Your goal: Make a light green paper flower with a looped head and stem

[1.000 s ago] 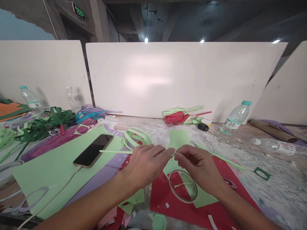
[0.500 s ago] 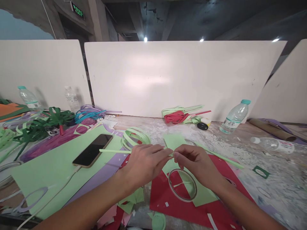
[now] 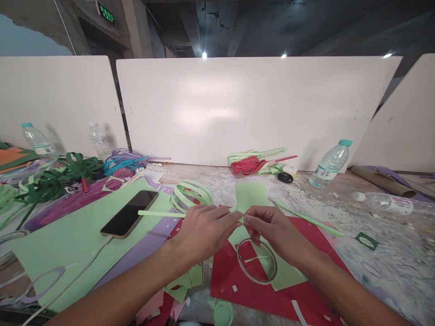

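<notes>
My left hand (image 3: 207, 231) is closed around a thin light green paper stick (image 3: 156, 213), whose far end sticks out to the left over the phone. Beyond that hand is a bundle of looped light green paper strips (image 3: 190, 194); whether it joins the stick is hidden. My right hand (image 3: 272, 226) pinches by my left fingertips, where a light green paper piece (image 3: 251, 194) rises behind the fingers. Its lower edge is hidden. Below the right hand, a roll of tape (image 3: 240, 262) lies over light green paper (image 3: 285, 275) and a red sheet (image 3: 224, 285).
On the left, a phone (image 3: 129, 215) with a cable lies on a large green sheet (image 3: 68, 240). Another green stick (image 3: 309, 218) lies to the right. Red and green paper bundles (image 3: 248, 165) and a water bottle (image 3: 330, 165) stand near the white board (image 3: 258, 104).
The light green paper piece behind my fingers now shows taller and slightly further right. Both hands stay together in nearly the same place, and the view has shifted slightly.
</notes>
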### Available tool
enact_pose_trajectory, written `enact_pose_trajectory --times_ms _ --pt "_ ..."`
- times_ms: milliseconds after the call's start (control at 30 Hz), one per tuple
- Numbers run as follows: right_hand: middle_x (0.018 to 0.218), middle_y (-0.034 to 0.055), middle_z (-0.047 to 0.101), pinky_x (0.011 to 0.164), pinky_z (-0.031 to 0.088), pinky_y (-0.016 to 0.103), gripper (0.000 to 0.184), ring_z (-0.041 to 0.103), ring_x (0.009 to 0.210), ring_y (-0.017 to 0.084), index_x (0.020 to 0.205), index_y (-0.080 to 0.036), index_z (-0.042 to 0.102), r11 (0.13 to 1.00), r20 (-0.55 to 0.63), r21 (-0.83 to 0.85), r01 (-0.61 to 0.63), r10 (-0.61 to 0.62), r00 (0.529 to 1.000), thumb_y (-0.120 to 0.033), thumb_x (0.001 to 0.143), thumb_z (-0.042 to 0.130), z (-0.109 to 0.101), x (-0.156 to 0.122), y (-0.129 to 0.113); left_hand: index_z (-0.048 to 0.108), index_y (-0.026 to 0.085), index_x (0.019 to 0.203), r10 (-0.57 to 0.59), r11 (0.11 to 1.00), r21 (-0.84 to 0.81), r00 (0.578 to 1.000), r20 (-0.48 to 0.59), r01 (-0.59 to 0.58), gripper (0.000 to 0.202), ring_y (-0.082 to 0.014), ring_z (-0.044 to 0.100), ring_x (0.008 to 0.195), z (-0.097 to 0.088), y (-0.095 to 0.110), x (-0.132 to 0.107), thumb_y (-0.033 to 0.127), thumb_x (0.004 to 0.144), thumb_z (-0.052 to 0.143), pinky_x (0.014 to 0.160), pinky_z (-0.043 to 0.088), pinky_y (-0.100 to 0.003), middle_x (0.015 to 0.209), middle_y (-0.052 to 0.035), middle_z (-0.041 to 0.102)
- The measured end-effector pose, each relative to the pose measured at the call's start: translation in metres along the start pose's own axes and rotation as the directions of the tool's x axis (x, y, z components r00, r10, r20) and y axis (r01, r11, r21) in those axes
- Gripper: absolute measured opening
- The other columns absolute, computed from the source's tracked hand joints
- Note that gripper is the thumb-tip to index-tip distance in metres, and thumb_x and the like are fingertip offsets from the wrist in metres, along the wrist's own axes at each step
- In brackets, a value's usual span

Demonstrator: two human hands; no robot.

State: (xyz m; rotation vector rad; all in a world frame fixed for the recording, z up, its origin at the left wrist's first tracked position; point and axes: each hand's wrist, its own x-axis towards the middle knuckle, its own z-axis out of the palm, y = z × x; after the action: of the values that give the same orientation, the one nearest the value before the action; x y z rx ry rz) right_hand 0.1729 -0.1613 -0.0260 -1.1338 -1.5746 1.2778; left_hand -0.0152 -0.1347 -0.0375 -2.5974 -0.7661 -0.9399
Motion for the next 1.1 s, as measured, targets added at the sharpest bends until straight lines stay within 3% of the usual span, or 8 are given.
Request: enact_pose_trajectory --times_ms 100,200,267,367,700,933,1100 --pt "0.057 -0.0027 0.048 0.049 0.037 0.024 0.027 0.043 0.048 0.010 0.062 -0.019 0.055 0.999 -0.032 0.036 0.017 -0.016 0.999 -0.032 0.085 0.048 -0.003 0.000 0.002 0.058 0.021 0.104 -0.015 1.000 -0.012 1.000 0.005 0.015 0.021 -0.0142 0.064 0.059 0.000 0.000 0.000 0.028 0.093 0.042 0.052 0.040 -0.024 0.072 0.0014 0.069" --pt "0.059 -0.0022 0.050 0.050 0.038 0.024 0.024 0.045 0.052 0.011 0.068 -0.019 0.057 0.972 -0.163 -0.167 0.163 -0.190 0.968 -0.034 0.086 0.051 -0.005 -0.003 0.001 0.057 0.019 0.097 -0.056 0.997 -0.048 0.998 0.041 0.058 0.020 -0.0154 0.064 0.059 -0.001 0.000 0.001 0.028 0.094 0.039 0.050 0.039 -0.024 0.071 0.0007 0.069" --pt "0.061 -0.0019 0.052 0.051 0.039 0.023 0.016 0.047 0.055 0.011 0.073 -0.020 0.059 0.912 -0.214 -0.329 0.244 -0.323 0.922 -0.031 0.084 0.055 -0.003 -0.006 -0.001 0.056 0.018 0.094 -0.068 0.993 -0.086 0.994 0.081 0.075 0.021 -0.0163 0.064 0.063 -0.004 0.001 0.002 0.025 0.094 0.037 0.052 0.040 -0.024 0.074 -0.0005 0.069" --pt "0.061 -0.0021 0.054 0.052 0.040 0.023 0.009 0.049 0.056 0.012 0.075 -0.021 0.061 0.803 -0.185 -0.494 0.334 -0.472 0.862 -0.024 0.082 0.057 0.003 -0.008 -0.001 0.054 0.018 0.099 -0.073 0.986 -0.139 0.991 0.113 0.088 0.020 -0.0174 0.065 0.069 -0.006 0.004 0.003 0.021 0.093 0.035 0.056 0.042 -0.025 0.080 -0.0022 0.069" --pt "0.069 -0.0003 0.059 0.054 0.045 0.023 0.008 0.055 0.060 0.011 0.081 -0.020 0.060 0.431 -0.081 -0.780 0.453 -0.788 0.610 -0.013 0.080 0.056 0.008 -0.006 0.007 0.052 0.020 0.110 -0.121 0.976 -0.175 0.990 0.070 0.132 0.022 -0.0186 0.068 0.072 -0.001 0.007 0.000 0.020 0.092 0.040 0.055 0.048 -0.027 0.087 -0.0017 0.071" --pt "0.072 0.0004 0.063 0.058 0.046 0.024 0.008 0.058 0.063 0.012 0.083 -0.020 0.062 0.336 -0.065 -0.851 0.403 -0.829 0.556 -0.014 0.079 0.059 0.010 -0.003 0.011 0.057 0.022 0.108 -0.159 0.959 -0.236 0.987 0.001 0.155 0.024 -0.0171 0.068 0.080 0.004 0.010 -0.002 0.014 0.087 0.047 0.069 0.055 -0.030 0.094 -0.0015 0.071" --pt "0.068 -0.0003 0.061 0.052 0.043 0.022 0.005 0.057 0.060 0.011 0.080 -0.019 0.062 0.364 -0.105 -0.855 0.370 -0.819 0.564 -0.015 0.079 0.059 0.012 -0.002 0.010 0.056 0.020 0.112 -0.126 0.972 -0.205 0.991 -0.054 0.112 0.031 -0.0166 0.069 0.081 0.004 0.012 -0.003 0.009 0.084 0.048 0.072 0.056 -0.029 0.096 -0.0025 0.071"
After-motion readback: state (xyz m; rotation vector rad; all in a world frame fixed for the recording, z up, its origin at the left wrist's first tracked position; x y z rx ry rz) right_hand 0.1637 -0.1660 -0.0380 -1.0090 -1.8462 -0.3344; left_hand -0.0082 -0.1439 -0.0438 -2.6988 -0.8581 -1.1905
